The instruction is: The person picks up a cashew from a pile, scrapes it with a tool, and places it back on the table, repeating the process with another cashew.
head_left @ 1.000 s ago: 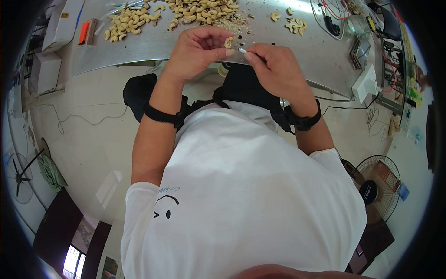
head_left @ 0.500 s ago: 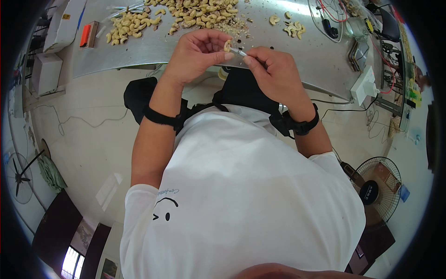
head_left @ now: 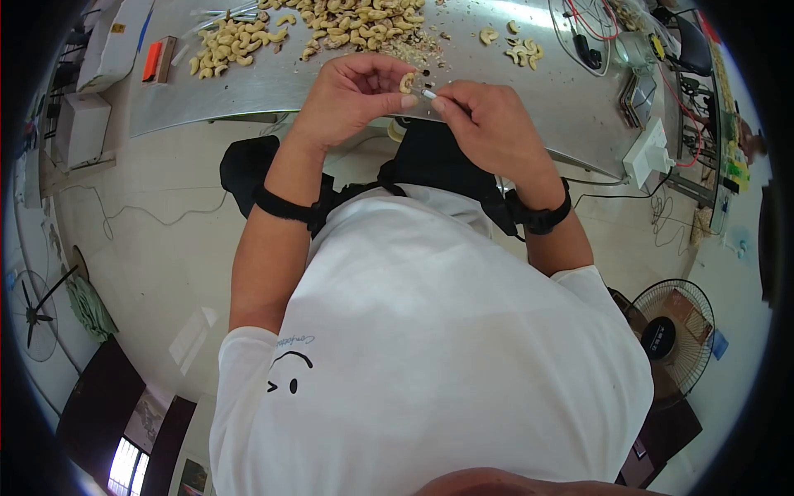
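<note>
My left hand (head_left: 354, 95) pinches a cashew (head_left: 406, 83) between thumb and fingers, just over the near edge of the metal table (head_left: 265, 93). In my right hand (head_left: 492, 124) is a slim craft knife (head_left: 428, 94). Its tip points at the cashew with a small gap between them; the blade is too fine to make out clearly. Beyond my hands lies a large heap of cashews (head_left: 364, 29), with pale crumbs (head_left: 422, 54) beside it. A smaller heap of cashews (head_left: 227, 50) sits to the left, and several cashew pieces (head_left: 523, 53) lie to the right.
An orange and black box (head_left: 157, 62) stands near the table's left end, beside several thin tools (head_left: 236, 14). Cables (head_left: 589, 50), a glass jar (head_left: 633, 48) and a white power strip (head_left: 648, 153) are at the right. A fan (head_left: 672, 335) stands on the floor behind right.
My right hand has drawn the knife slightly back from the cashew, to the right. The left hand stays in nearly the same place, still pinching the cashew.
</note>
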`<state>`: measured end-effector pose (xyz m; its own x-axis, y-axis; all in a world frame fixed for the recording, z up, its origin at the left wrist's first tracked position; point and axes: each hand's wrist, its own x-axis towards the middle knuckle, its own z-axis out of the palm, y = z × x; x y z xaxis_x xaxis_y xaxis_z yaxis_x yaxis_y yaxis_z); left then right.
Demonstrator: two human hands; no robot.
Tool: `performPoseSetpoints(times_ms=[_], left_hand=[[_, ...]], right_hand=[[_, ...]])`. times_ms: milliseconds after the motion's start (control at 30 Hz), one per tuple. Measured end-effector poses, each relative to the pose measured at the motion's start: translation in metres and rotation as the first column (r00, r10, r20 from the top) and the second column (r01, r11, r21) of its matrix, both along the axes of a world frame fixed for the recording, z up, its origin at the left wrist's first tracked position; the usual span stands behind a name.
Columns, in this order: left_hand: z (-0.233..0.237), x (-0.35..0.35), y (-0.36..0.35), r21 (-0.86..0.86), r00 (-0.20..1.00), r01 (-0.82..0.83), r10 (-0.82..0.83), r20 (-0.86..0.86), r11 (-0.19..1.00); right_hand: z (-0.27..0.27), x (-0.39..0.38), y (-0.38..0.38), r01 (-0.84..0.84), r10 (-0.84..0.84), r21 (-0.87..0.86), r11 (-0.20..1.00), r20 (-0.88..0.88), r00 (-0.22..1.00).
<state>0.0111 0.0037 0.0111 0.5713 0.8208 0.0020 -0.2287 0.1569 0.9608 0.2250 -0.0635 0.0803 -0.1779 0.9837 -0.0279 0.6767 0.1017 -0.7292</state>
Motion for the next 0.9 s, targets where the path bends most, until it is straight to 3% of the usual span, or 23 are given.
performPoseSetpoints(times_ms=[100, 200, 300, 400, 600, 900], left_hand=[[0.006, 0.001, -0.001, -0.030, 1.000, -0.009, 0.009, -0.020, 1.000], [0.008, 0.001, -0.002, -0.063, 1.000, -0.014, 0.013, -0.020, 0.998], [0.004, 0.002, -0.001, -0.069, 1.000, -0.014, 0.014, 0.001, 0.998], [0.002, 0.002, -0.001, -0.053, 1.000, -0.018, 0.019, 0.012, 0.998], [-0.003, 0.001, -0.001, -0.030, 1.000, -0.015, 0.015, 0.010, 0.999], [0.002, 0.003, -0.003, -0.010, 1.000, -0.027, 0.027, 0.009, 1.000]], right_hand=[[-0.001, -0.002, -0.001, 0.005, -0.006, 0.010, 1.000, 0.038, 0.999], [-0.006, -0.006, -0.003, 0.013, -0.027, 0.122, 0.992, 0.112, 0.993], [-0.014, -0.008, -0.006, 0.060, -0.078, 0.244, 0.968, 0.063, 0.995], [-0.011, -0.008, -0.009, 0.095, -0.091, 0.139, 0.986, -0.032, 0.995], [-0.004, 0.002, -0.005, 0.037, -0.037, -0.018, 0.999, -0.021, 0.999], [0.007, 0.005, 0.001, -0.046, 0.049, -0.026, 0.999, 0.102, 0.994]])
